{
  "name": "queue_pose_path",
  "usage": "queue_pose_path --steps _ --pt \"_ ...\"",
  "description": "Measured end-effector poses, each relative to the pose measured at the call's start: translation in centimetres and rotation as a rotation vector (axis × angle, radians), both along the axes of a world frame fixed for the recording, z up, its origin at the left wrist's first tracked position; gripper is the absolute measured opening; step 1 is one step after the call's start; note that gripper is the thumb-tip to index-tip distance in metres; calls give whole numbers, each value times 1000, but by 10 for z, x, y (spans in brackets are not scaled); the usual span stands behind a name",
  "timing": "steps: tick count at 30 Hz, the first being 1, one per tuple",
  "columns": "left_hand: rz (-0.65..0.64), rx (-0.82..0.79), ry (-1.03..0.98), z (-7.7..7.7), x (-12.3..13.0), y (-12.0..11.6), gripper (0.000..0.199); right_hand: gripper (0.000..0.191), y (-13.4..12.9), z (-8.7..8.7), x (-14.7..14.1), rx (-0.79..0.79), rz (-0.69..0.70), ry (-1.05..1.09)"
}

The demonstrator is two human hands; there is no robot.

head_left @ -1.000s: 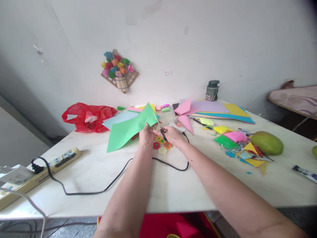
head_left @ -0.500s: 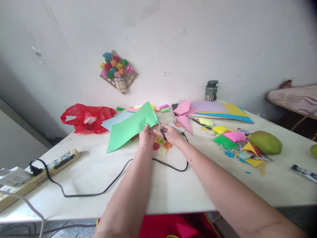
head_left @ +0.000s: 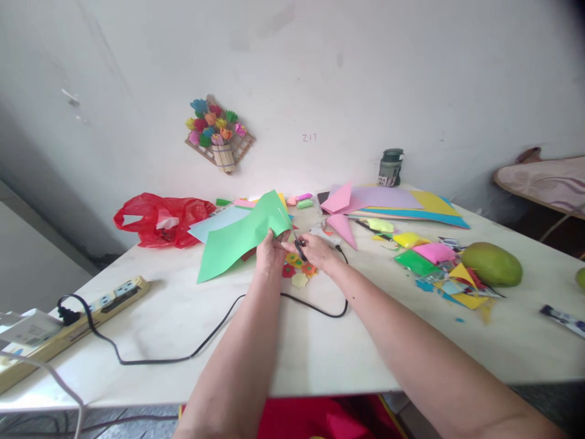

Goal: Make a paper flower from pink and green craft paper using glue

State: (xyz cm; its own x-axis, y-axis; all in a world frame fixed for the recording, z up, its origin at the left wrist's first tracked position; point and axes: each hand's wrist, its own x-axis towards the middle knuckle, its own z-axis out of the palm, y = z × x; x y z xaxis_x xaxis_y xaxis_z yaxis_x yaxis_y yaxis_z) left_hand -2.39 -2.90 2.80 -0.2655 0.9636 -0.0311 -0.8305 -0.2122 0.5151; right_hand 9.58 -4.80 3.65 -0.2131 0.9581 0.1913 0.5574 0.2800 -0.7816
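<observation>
A large green paper sheet (head_left: 237, 235) is pinched near its right end by my left hand (head_left: 270, 251), thumb on top. My right hand (head_left: 317, 249) grips black-handled scissors (head_left: 300, 247), whose blades point up and away at the sheet's right edge. Exactly how far the blades are parted is too small to tell. Just below both hands lie several small paper flowers, among them a red flower (head_left: 288, 271), an orange flower (head_left: 309, 269) and a pale yellow flower (head_left: 300, 280).
Left are a red plastic bag (head_left: 167, 219) and a power strip (head_left: 105, 302); its black cord (head_left: 192, 355) crosses the table. To the right lie coloured sheets (head_left: 379, 197), a pink paper cone (head_left: 342, 230), clay packets (head_left: 415, 262), paper scraps and a green fruit (head_left: 491, 264). A bottle (head_left: 390, 167) stands behind.
The scissors' blades have shifted at the green sheet's right edge, and the sheet's top corner has dipped slightly. Both hands stay in nearly the same place.
</observation>
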Motion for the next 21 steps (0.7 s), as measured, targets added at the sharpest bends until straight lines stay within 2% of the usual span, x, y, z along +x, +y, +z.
queue_pose_path --steps 12,21 --pt "-26 27 -7 3 1 -2 32 38 -2 0 0 18 5 17" --pt "-31 49 -9 -1 1 2 32 39 1 -3 -1 29 3 18"
